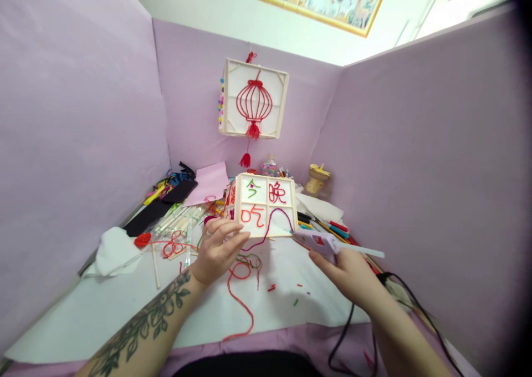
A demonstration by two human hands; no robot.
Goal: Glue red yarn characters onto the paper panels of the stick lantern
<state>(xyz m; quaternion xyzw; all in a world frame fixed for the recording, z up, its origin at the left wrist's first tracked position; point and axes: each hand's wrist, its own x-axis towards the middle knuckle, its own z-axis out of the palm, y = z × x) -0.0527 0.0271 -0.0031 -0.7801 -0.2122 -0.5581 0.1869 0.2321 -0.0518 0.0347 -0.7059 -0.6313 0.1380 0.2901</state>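
My left hand [218,249] grips the lower left corner of a small wooden-framed lantern box [266,204], tilted up off the table. Its white panels carry characters made of green, red and orange cord. A purple cord [275,217] loops over the lower right panel and trails down toward my left fingers. My right hand [347,269] is closed around a pale hot glue gun [322,243] with a glue stick poking out of its back. The gun's nozzle touches the box's lower right corner. A black cable [353,321] runs from the gun off the table's front edge.
A finished lantern [253,98] with a red cord lantern figure hangs on the back wall. Red cord scraps [241,288] lie on the white table sheet [103,310]. Sticks, cords and a white cloth [114,250] crowd the left; pens [328,228] and a jar [316,180] stand right. Purple partitions enclose three sides.
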